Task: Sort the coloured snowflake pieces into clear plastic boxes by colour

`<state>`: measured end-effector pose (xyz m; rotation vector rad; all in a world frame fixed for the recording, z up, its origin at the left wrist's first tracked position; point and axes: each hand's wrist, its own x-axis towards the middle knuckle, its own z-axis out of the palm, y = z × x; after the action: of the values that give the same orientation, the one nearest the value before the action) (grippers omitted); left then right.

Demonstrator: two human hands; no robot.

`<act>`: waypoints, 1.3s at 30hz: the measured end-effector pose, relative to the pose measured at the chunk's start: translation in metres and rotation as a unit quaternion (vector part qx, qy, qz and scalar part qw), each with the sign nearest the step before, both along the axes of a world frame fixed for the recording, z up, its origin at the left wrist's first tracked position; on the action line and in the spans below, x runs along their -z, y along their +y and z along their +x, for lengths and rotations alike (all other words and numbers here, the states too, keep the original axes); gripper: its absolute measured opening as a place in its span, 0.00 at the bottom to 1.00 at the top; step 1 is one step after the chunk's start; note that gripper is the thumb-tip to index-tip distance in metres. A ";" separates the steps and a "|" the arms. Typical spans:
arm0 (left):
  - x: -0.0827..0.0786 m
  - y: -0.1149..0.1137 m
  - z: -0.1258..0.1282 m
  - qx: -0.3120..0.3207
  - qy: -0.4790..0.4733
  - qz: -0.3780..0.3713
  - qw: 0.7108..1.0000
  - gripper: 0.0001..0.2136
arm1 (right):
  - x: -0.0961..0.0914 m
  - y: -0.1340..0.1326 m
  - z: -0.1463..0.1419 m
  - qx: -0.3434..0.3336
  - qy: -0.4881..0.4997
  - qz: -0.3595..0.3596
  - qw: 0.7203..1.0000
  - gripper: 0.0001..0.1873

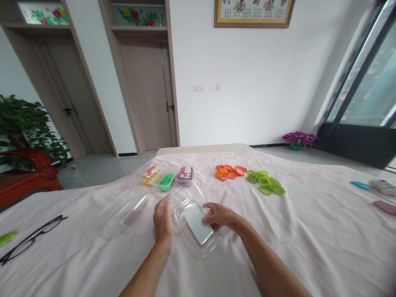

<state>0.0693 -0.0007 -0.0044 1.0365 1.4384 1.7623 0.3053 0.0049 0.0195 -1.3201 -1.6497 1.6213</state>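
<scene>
A clear plastic clamshell box (193,243) lies open on the pink cloth (278,247) in front of me, with a white card (198,225) inside it. My left hand (162,220) rests at the box's left rim, fingers stretched toward its raised lid (185,194). My right hand (220,216) sits on the right rim, fingers curled onto the edge of the white card. Farther back stand three small filled boxes: yellow (151,175), green (166,181) and purple (185,175).
Piles of orange pieces (230,172) and green pieces (266,182) lie beyond the box. Another clear lid (123,212) lies to the left. Black glasses (31,239) rest far left. Small items (382,186) sit at the right edge.
</scene>
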 end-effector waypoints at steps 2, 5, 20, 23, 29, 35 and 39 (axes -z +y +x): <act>0.003 0.004 -0.006 0.001 0.000 -0.008 1.000 0.19 | -0.002 0.000 0.001 -0.020 -0.032 0.001 0.999 0.23; 0.008 0.010 -0.014 -0.004 -0.037 -0.028 0.999 0.20 | -0.013 -0.002 0.015 -0.073 -0.013 -0.012 0.997 0.15; 0.018 0.019 -0.017 -0.001 -0.113 -0.009 0.994 0.20 | -0.074 0.158 0.168 0.364 -0.282 0.353 0.814 0.19; 0.019 0.021 -0.017 -0.002 -0.107 -0.007 0.994 0.20 | -0.075 0.183 0.186 0.338 -0.450 0.355 0.746 0.22; 0.019 0.021 -0.016 0.006 -0.096 -0.027 0.995 0.20 | -0.058 0.211 0.202 0.285 -0.583 0.278 0.708 0.29; 0.019 0.020 -0.018 0.027 -0.053 -0.037 0.998 0.23 | -0.037 0.226 0.206 0.241 -0.582 0.264 0.731 0.25; 0.019 0.021 -0.018 0.021 -0.049 -0.041 0.998 0.22 | -0.030 0.234 0.206 0.184 -0.570 0.265 0.756 0.21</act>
<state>0.0517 0.0201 -0.0232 0.9181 1.4050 1.6874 0.5109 0.2385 0.0497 -2.2502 -1.9766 -0.0928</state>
